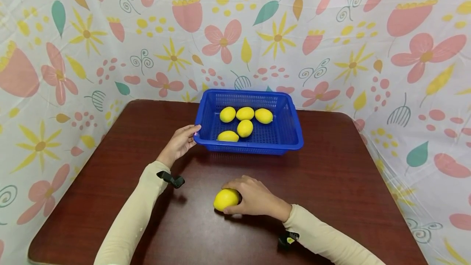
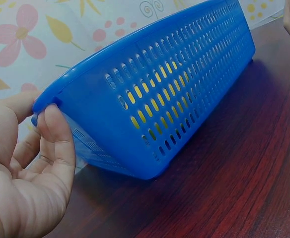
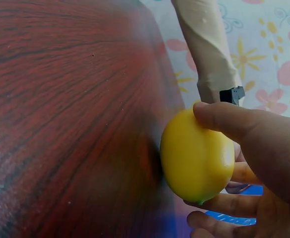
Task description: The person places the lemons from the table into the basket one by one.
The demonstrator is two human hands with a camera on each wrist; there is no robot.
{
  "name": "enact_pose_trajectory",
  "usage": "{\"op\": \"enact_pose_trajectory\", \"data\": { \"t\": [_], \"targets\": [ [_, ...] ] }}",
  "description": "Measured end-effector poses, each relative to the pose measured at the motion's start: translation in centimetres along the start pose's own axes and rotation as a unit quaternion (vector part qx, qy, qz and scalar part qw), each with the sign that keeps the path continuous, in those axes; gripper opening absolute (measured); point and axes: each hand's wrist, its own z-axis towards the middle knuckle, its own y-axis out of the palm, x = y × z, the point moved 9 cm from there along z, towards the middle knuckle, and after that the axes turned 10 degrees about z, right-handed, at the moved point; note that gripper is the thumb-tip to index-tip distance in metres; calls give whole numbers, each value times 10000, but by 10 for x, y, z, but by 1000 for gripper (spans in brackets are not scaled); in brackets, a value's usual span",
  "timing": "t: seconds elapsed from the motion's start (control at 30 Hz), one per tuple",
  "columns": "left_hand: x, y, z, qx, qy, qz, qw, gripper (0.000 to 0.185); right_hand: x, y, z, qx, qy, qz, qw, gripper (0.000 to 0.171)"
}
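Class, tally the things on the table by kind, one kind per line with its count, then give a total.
Lemons in the basket: 5
Lemon under the right hand: 1
Blue basket: 1
Total: 7

Left grip (image 1: 181,141) reaches forward, fingers seemingly curled; right grip (image 1: 254,199) lies low, fingers cupped.

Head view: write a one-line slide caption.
Right hand grips a yellow lemon on the dark wooden table; left hand holds the blue perforated plastic basket.
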Motion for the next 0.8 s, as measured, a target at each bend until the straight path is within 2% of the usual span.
{"op": "enact_pose_trajectory", "data": {
  "t": [0.4, 0.8],
  "targets": [
    [0, 1, 0, -25, 9, -57, 10000, 16, 1, -5, -1, 228, 122, 99, 9996, 52],
    [1, 1, -1, -19, 26, 47, 10000, 18, -4, -35, -4, 590, 75, -121, 9982, 54]
  ]
}}
